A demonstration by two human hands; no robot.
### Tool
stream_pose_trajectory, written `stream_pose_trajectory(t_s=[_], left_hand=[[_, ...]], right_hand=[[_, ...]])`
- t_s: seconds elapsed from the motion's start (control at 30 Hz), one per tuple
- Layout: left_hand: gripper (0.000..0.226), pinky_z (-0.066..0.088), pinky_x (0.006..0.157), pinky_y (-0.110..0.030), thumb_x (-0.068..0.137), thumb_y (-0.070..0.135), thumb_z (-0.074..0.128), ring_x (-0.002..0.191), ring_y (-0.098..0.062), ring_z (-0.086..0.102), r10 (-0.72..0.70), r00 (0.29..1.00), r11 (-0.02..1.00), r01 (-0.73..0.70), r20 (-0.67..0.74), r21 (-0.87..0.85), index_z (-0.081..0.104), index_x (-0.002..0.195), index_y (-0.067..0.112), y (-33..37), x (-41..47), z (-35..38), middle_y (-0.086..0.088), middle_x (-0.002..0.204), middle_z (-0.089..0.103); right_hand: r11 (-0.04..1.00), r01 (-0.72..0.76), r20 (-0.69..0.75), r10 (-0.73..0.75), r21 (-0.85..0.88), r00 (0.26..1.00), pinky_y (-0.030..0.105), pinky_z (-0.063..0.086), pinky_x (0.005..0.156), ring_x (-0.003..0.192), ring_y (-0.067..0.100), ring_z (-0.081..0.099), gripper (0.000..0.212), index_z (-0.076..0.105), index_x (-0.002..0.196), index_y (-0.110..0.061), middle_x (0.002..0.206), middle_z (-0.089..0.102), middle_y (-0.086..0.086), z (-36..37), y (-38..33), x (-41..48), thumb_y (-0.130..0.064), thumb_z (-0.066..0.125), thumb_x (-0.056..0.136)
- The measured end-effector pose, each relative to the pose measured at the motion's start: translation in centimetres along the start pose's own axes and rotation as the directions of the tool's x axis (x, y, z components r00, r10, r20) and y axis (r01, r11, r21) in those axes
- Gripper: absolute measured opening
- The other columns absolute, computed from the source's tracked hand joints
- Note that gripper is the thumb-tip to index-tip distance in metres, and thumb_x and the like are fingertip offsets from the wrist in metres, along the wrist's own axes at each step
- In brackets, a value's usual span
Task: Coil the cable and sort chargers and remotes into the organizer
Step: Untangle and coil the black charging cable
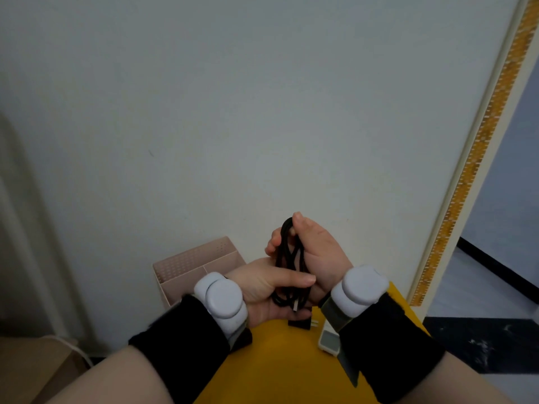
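Now the black cable [287, 258] hangs in long loose loops.

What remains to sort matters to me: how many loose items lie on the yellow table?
2: a black charger near the table's far end, and a white remote right of it, partly behind the right sleeve. More may be hidden.

head view — forward and down, close over hands [291, 275]
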State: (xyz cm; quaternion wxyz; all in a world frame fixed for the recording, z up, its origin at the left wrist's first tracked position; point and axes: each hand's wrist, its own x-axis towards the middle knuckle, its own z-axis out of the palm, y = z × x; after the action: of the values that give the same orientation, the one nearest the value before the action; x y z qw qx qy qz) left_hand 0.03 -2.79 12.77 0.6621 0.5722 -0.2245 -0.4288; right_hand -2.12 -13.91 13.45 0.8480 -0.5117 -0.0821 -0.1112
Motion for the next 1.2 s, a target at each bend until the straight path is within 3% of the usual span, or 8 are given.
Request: stream_pose_trajectory(t_s=[0.13,0.27,0.4,0.6,0.77,0.97,1.03,1.2], left_hand=[[0.011,0.05,0.05,-0.022,0.081,0.003,0.063,0.063,-0.016,0.068,-0.041,0.999,0.989,0.042,-0.012,0.141,0.069,0.083,0.011,0.0,0.0,0.0,-0.004,0.073,0.072],[0.015,0.043,0.045,-0.02,0.081,0.006,0.063,0.051,-0.012,0.058,-0.048,0.998,0.979,0.056,-0.044,0.197,0.072,0.071,0.013,0.3,-0.2,-0.2,-0.006,0.068,0.07],[0.023,0.039,0.042,-0.019,0.084,0.014,0.062,0.051,-0.013,0.055,-0.038,0.997,0.971,0.052,-0.064,0.234,0.073,0.065,0.017,0.4,-0.3,-0.7,-0.004,0.061,0.064],[0.022,0.04,0.04,-0.019,0.091,0.02,0.053,0.049,-0.012,0.059,-0.018,0.999,0.964,0.029,-0.044,0.265,0.066,0.078,0.008,0.4,-0.5,-1.5,-0.003,0.062,0.068],[0.02,0.041,0.043,-0.022,0.09,0.017,0.054,0.05,-0.015,0.058,0.032,0.987,0.962,0.013,-0.16,0.272,0.065,0.078,0.006,-0.7,-0.6,-3.1,-0.005,0.064,0.068],[0.017,0.04,0.044,-0.021,0.09,0.015,0.053,0.051,-0.014,0.057,-0.022,0.978,0.948,0.087,-0.21,0.307,0.064,0.08,0.006,-1.8,-0.2,-4.9,-0.005,0.066,0.067],[0.015,0.039,0.045,-0.022,0.089,0.015,0.055,0.051,-0.015,0.056,-0.044,0.972,0.943,0.117,-0.233,0.311,0.064,0.081,0.006,-2.1,0.2,-5.6,-0.005,0.067,0.067],[0.008,0.036,0.044,-0.023,0.087,0.012,0.057,0.053,-0.018,0.055,-0.031,0.963,0.971,0.093,-0.268,0.222,0.061,0.082,0.008,-2.8,1.8,-7.4,-0.01,0.075,0.068]], right_hand=[[0.965,0.059,0.043,-0.05,-0.257,0.998,0.024,0.048,0.057,0.06,0.017,0.054,0.031,0.058,0.065,-0.018,0.066,0.066,0.003,0.1,-0.1,-0.1,-0.041,0.054,0.086],[0.948,0.039,0.05,-0.025,-0.315,0.998,0.017,0.043,0.043,0.046,0.006,0.052,0.029,0.047,0.068,-0.012,0.063,0.064,0.003,0.5,-0.4,0.0,-0.031,0.046,0.09],[0.933,0.019,0.046,-0.003,-0.36,0.999,0.019,0.047,0.049,0.055,0.005,0.06,0.032,0.048,0.066,-0.013,0.062,0.067,0.003,0.4,-0.4,0.9,-0.028,0.044,0.094],[0.936,-0.096,-0.034,0.09,-0.337,0.995,0.025,0.051,0.054,0.055,0.014,0.061,0.028,0.059,0.072,-0.012,0.07,0.072,0.006,0.2,0.0,1.8,-0.034,0.054,0.088],[0.727,-0.083,-0.045,0.071,-0.681,0.996,0.025,0.045,0.064,0.064,0.006,0.059,0.023,0.067,0.088,-0.024,0.077,0.068,-0.006,-0.7,1.1,1.6,-0.04,0.073,0.072],[0.712,-0.159,-0.005,0.214,-0.684,0.977,0.039,0.056,0.084,0.084,0.021,0.071,0.044,0.066,0.094,-0.018,0.086,0.075,0.004,-0.6,3.1,2.6,-0.029,0.085,0.055],[0.682,-0.167,-0.032,0.206,-0.712,0.978,0.036,0.056,0.079,0.08,0.019,0.071,0.052,0.067,0.092,-0.013,0.082,0.075,0.003,-0.6,3.8,3.4,-0.035,0.085,0.048],[0.71,-0.177,-0.029,0.216,-0.682,0.976,0.016,0.038,0.042,0.041,0.001,0.053,0.018,0.065,0.078,-0.01,0.058,0.064,-0.002,-0.7,5.2,5.4,-0.017,0.079,0.069]])
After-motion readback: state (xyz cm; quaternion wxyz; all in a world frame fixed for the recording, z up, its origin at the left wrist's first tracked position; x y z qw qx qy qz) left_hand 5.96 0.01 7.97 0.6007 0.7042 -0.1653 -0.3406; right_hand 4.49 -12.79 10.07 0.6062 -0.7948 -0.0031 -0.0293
